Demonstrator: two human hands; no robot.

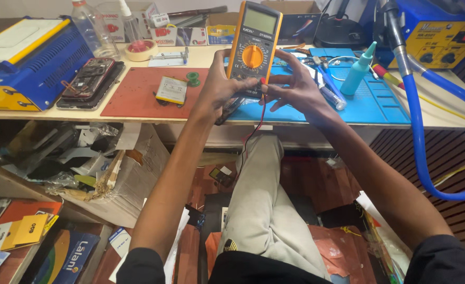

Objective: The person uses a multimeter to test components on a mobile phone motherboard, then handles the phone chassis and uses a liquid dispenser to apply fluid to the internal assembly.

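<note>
Orange-cased multimeter (253, 44) standing tilted above the blue mat (369, 102), screen facing up for reading. Left hand (219, 87) propping it, fingers curled around its lower edge; right hand (290, 87) pinching the red lead (263, 81) at its base, steadying the plug.

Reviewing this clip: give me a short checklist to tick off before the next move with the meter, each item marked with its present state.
1. Left hand grips the meter upright: ok.
2. Right hand at the red lead by the meter's base: ok.
3. Red lead fully seated: cannot tell.
4. Dial position correct: cannot tell.
5. Screen faces the camera: ok.
6. Blue mat under the hands free of tools: not ok; small tools lie there.
</note>
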